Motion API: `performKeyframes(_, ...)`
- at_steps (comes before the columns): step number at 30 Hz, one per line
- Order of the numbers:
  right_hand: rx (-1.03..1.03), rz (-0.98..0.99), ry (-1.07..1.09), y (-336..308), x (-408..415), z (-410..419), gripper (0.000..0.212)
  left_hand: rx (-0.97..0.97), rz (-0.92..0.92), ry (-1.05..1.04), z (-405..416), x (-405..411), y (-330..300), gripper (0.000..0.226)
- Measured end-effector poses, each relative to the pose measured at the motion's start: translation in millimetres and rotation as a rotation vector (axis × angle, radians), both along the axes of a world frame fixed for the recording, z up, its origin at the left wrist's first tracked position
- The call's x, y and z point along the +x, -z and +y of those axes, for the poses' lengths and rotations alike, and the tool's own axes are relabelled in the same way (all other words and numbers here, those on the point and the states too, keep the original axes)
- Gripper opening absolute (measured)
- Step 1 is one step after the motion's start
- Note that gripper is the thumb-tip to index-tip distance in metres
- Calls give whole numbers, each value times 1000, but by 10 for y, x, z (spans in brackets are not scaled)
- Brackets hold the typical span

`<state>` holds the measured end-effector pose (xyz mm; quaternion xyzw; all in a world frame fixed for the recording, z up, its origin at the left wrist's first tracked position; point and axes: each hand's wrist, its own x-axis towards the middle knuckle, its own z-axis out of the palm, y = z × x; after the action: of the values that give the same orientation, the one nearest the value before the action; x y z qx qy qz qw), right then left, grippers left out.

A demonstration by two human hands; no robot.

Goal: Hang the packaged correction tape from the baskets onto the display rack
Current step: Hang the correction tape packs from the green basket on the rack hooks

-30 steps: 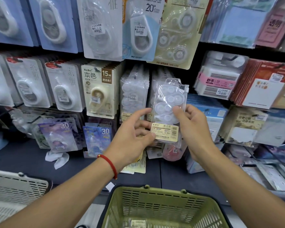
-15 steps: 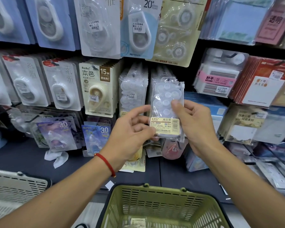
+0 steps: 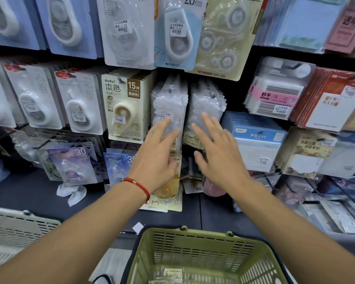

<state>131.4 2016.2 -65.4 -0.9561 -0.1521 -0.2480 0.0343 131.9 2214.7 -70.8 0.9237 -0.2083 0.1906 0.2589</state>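
Observation:
Two hanging stacks of clear multi-roll correction tape packs fill the middle of the display rack: a left stack [image 3: 168, 103] and a right stack [image 3: 207, 107]. My left hand [image 3: 155, 158] is spread flat with straight fingers in front of the left stack's lower part. My right hand [image 3: 217, 154] is spread flat with its fingertips at the right stack's lower edge. Neither hand holds a pack. Below, the green basket [image 3: 205, 238] holds a few more clear packs [image 3: 170, 273] at its bottom.
Carded correction tapes hang all around: a beige 15M card [image 3: 124, 105] left of the stacks, white cards [image 3: 78, 101] farther left, purple 30 packs [image 3: 74, 160] below. Sticky-note packs [image 3: 275, 93] hang at right. A white basket [image 3: 12, 228] stands at lower left.
The clear pack that both hands pinched has gone onto the right stack. Both hands let go and now lie flat against the hanging stacks.

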Motion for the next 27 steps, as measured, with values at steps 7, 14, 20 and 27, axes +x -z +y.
performKeyframes(7,-83,154,114,-66,261,34,82,106,1,25,70,62,139,87)
performKeyframes(14,164,67,-20,74,-107,91,26,214,77,79,375,-90,397,69)
performKeyframes(20,-99,693,44,877,-467,-26,19,372,294,37,446,-594,1258,62)
performKeyframes(27,-143,1406,137,2638,-919,23,43,163,698,-221,549,-1462,2502,103)
